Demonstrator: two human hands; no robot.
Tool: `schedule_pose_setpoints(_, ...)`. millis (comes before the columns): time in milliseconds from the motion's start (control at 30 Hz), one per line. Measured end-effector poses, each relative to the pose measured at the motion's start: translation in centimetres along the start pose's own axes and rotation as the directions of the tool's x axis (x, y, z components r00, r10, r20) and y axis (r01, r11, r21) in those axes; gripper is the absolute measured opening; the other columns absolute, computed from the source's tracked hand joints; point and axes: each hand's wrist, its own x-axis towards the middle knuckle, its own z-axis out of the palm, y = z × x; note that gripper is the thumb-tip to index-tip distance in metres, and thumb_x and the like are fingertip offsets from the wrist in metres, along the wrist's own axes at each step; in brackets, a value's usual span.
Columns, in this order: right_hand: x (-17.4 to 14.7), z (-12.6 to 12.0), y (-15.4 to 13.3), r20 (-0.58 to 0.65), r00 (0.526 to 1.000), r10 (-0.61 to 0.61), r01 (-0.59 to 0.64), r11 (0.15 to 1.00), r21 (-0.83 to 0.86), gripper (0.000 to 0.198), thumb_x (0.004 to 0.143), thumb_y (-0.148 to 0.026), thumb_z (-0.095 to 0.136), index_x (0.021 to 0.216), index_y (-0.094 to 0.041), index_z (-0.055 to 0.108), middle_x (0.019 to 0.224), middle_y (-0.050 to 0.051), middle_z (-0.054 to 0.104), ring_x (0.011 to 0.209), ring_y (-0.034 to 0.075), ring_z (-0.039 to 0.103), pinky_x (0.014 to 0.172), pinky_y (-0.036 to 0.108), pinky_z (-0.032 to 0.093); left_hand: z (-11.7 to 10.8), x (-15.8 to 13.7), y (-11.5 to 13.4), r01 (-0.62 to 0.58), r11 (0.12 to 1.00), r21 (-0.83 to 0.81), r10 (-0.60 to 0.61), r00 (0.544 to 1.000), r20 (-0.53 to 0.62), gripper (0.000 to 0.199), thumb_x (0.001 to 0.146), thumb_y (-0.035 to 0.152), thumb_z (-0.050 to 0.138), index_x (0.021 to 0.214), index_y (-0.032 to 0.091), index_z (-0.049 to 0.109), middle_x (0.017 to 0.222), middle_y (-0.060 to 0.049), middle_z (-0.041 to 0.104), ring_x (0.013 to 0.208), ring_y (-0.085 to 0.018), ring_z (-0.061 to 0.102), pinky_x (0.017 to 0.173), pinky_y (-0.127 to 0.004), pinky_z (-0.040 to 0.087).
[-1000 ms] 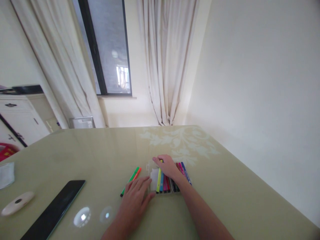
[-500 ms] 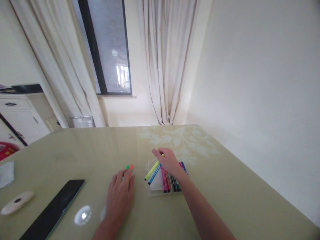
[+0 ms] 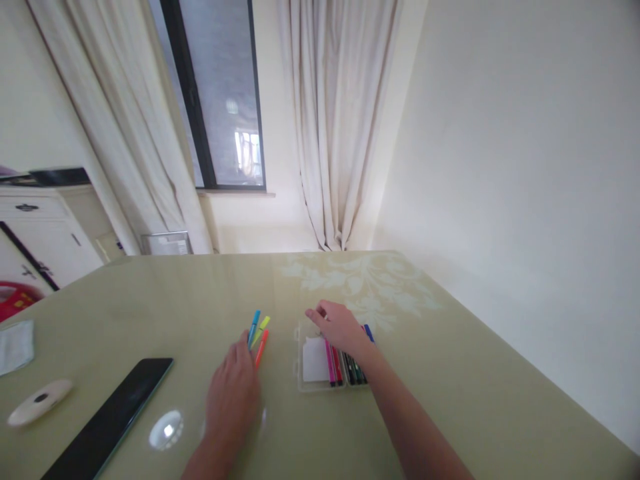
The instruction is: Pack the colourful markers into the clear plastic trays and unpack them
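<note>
My left hand [image 3: 233, 390] rests low over the table, its fingers closed around several felt-tip pens. Sticking out past its fingertips are a blue felt-tip pen [image 3: 254, 327], a yellow felt-tip pen [image 3: 262, 328] and an orange felt-tip pen [image 3: 261, 348]. My right hand [image 3: 341, 327] hovers over the clear plastic case [image 3: 320, 389] with curled fingers; whether they pinch anything is hidden. Inside the case lie pink and red felt-tip pens [image 3: 333, 367] beside a white card [image 3: 315, 361]. Dark felt-tip pens [image 3: 354, 371] fill its right part, partly behind my right forearm.
Left of my left hand lie a black tablet-like slab [image 3: 113, 413], an oval cream-coloured object [image 3: 41, 402] and a folded whitish cloth or packet [image 3: 15, 347]. The glossy green table [image 3: 475, 400] meets a white wall on the right. A curtained window stands beyond.
The yellow and blue pens have passed from my right hand to my left, beside the orange one. My right hand stays over the case, where the white card now shows more fully.
</note>
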Motion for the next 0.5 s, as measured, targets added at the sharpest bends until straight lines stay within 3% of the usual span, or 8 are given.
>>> schedule_pose_setpoints(100, 0.0, -0.8, 1.6, 0.044, 0.996, 0.077, -0.065, 0.969, -0.238, 0.027, 0.096, -0.043, 0.06, 0.087, -0.019, 0.07, 0.091, 0.008, 0.073, 0.084, 0.021, 0.066, 0.068, 0.028, 0.039, -1.3, 0.1, -0.6, 0.078, 0.976, 0.202, -0.092, 0.994, 0.06, 0.045, 0.098, 0.009, 0.033, 0.14, 0.006, 0.048, 0.107, -0.015, 0.068, 0.094, -0.028, 0.069, 0.081, -0.039, 0.053)
schedule_pose_setpoints(167, -0.1, -0.9, 2.2, 0.085, 0.991, 0.103, -0.072, 0.948, -0.31, 0.024, 0.095, -0.039, 0.061, 0.089, -0.019, 0.073, 0.096, 0.01, 0.074, 0.088, 0.022, 0.066, 0.069, 0.029, 0.04, -1.6, 0.1, -0.8, 0.096, 0.959, 0.266, -0.124, 0.988, 0.09, 0.042, 0.098, 0.011, 0.035, 0.136, 0.009, 0.053, 0.102, -0.013, 0.068, 0.091, -0.028, 0.069, 0.078, -0.04, 0.052)
schedule_pose_setpoints(333, -0.1, -0.3, 2.7, 0.116, 0.99, 0.082, -0.04, 0.946, -0.321, 0.019, 0.091, -0.034, 0.065, 0.09, -0.019, 0.076, 0.102, 0.011, 0.074, 0.092, 0.023, 0.068, 0.069, 0.028, 0.041, -1.3, 0.1, -1.2, 0.086, 0.966, 0.243, -0.119, 0.985, 0.126, 0.029, 0.099, 0.021, 0.039, 0.114, 0.017, 0.064, 0.098, -0.013, 0.067, 0.087, -0.027, 0.067, 0.07, -0.037, 0.049)
schedule_pose_setpoints(500, 0.1, 0.2, 3.0, 0.095, 0.994, 0.054, -0.023, 0.951, -0.308, 0.019, 0.091, -0.033, 0.065, 0.091, -0.018, 0.077, 0.103, 0.012, 0.073, 0.093, 0.024, 0.068, 0.072, 0.029, 0.043, -1.4, 0.4, -1.0, 0.068, 0.97, 0.235, -0.086, 0.994, 0.066, 0.03, 0.101, 0.026, 0.039, 0.11, 0.02, 0.067, 0.102, -0.014, 0.069, 0.091, -0.028, 0.064, 0.073, -0.038, 0.05)
